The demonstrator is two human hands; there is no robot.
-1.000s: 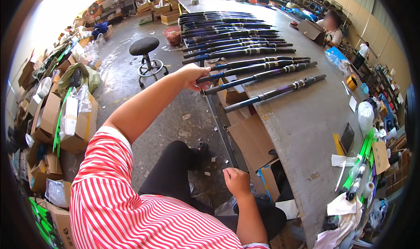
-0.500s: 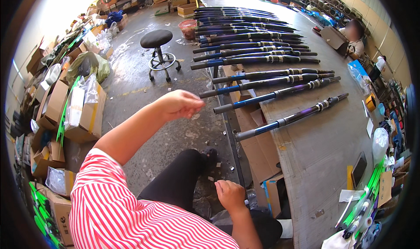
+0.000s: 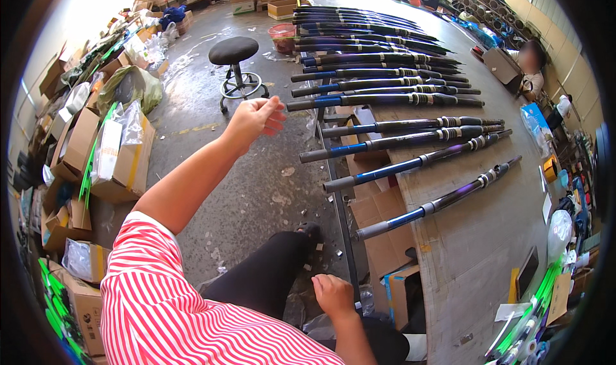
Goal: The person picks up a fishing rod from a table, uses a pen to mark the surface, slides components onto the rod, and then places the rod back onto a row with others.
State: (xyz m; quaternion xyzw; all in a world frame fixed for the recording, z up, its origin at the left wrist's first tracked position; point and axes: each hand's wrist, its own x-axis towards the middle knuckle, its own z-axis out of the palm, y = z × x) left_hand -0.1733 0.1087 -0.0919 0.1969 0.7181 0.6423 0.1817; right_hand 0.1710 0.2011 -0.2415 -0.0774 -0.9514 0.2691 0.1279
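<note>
A row of dark telescopic fishing rods (image 3: pixel 414 135) with grey and blue butt ends lies across the table. The butts overhang its left edge. My left hand (image 3: pixel 256 119) is raised over the floor, close to the butt of one rod (image 3: pixel 385 101), and no rod is in it. Its thumb and forefinger come together in a pinch; anything between them is too small to make out. Lower down, by the table's near left edge, my right hand (image 3: pixel 333 294) is loosely closed. The inside of that hand is hidden.
A round black stool (image 3: pixel 233 50) and a red basket (image 3: pixel 282 38) stand on the floor ahead. Cardboard boxes (image 3: pixel 122 153) line the left side. On the table (image 3: pixel 462 269), a phone (image 3: pixel 527 274) and green rods (image 3: pixel 545 281) lie right. A person (image 3: pixel 531 70) sits across the table.
My left hand has moved up and away along the row, from one rod butt to another farther off. My right hand stays low, with little change. The view has shifted slightly.
</note>
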